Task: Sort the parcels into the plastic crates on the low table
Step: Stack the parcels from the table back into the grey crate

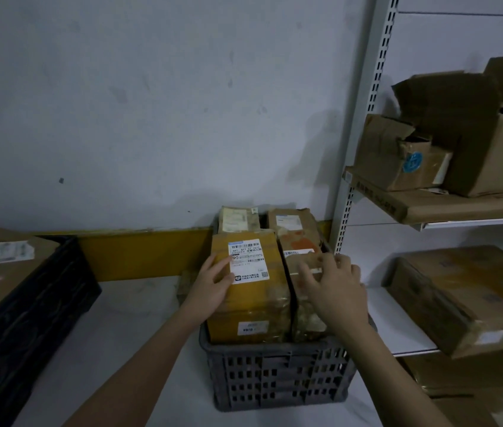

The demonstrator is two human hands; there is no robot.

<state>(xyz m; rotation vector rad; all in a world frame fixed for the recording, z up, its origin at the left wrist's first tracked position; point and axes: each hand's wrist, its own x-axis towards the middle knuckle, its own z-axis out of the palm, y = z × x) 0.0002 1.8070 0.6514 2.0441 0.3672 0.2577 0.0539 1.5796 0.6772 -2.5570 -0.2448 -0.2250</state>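
In one grey crate (pixel 278 377), four parcels; two flat hands touch two

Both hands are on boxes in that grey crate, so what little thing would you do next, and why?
Probably lift both hands away: the yellow parcel under the left hand and the brown parcel under the right hand already sit snugly inside the grey crate.

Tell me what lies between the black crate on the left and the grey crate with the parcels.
In the head view, only bare white table top lies between the black crate and the grey crate. The yellow wall band runs behind that stretch.
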